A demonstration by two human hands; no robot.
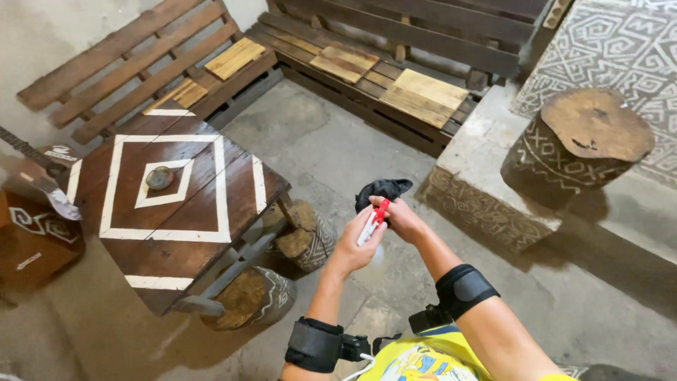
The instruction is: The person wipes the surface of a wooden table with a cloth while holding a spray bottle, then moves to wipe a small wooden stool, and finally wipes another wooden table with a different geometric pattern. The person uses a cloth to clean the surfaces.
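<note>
Concrete floor (pixel 338 148), grey and stained, fills the middle of the view and gives the widest open strip, running from the far pallet benches toward the person.

Pallet benches (pixel 395 63): two, meeting at the far corner, slats dark with some pale boards. Their front edges border the open floor on the far side.

Raised concrete ledge (pixel 486 162) at right, with a patterned front face; its near corner juts toward the hands. A patterned stump stool (pixel 589 137) stands on it, well inside the edge.

Wooden table (pixel 169 204) at left, dark planks with painted white diamond lines, resting on stump legs (pixel 303 236). Its right corner lies near the left hand but apart from it. A small round grey object (pixel 160 177) sits in the centre diamond, well clear of every edge.

Guitar neck (pixel 28 152) enters at far left, beside the table.

Left hand (pixel 352 247): closed around a white spray bottle with a red trigger (pixel 371 222), held over the open floor.

Right hand (pixel 403 219): closed on a dark cloth (pixel 381 190), bunched above the fingers and just beside the bottle top. Both forearms wear black wrist straps.
</note>
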